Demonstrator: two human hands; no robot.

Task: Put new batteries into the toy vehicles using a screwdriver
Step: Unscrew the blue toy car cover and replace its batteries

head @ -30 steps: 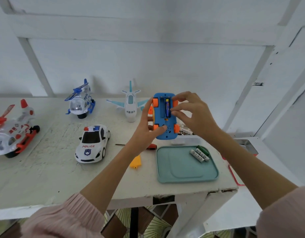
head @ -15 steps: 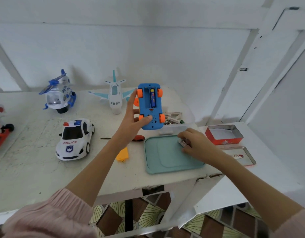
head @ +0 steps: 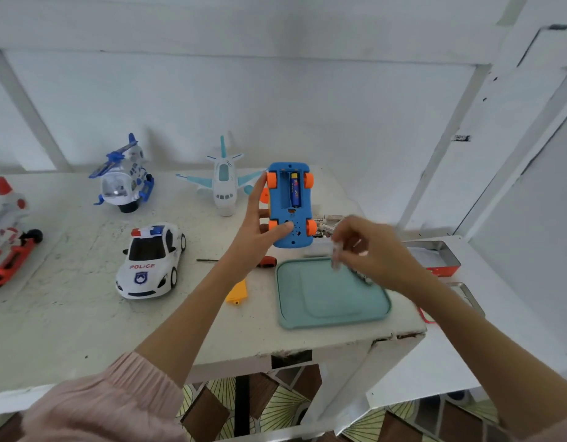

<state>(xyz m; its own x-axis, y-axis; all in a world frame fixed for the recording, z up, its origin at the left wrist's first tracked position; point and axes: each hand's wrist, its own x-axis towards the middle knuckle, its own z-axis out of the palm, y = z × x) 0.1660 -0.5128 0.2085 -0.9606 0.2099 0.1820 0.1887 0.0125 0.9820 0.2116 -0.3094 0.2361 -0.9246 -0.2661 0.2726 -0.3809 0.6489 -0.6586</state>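
A: Item one, changes. What is differing from half a second ago?

B: The right hand [head: 368, 250] is now lifting off the tray [head: 333, 314], where it was pressing down before. Its fingers are pinching closed on a pale, blurred battery [head: 336, 255], held just above the tray's far edge. The left hand [head: 260, 231] is still gripping the blue car [head: 290, 205] upside down, thumb on the underside, fingers wrapping its side.

A: Car's state?

B: Compartment is lying open, one battery sitting in it, orange wheels facing up. It is being held in the air above the table's far right part.

A: Item two, surface.

B: White, scuffed table [head: 68, 314]. A police car [head: 151, 260] is standing left of the left forearm; a helicopter [head: 122, 180] and a plane [head: 224, 186] are standing at the back. A red-and-white toy [head: 7, 231] is sitting at the left edge. The screwdriver [head: 266, 261] is lying partly hidden behind the left wrist; an orange cover [head: 237, 291] is lying beside the tray. Loose batteries [head: 323, 220] are lying behind the car.

A: Room?

B: White panelled wall behind; a red tin [head: 435, 256] on a lower ledge to the right; patterned floor below.
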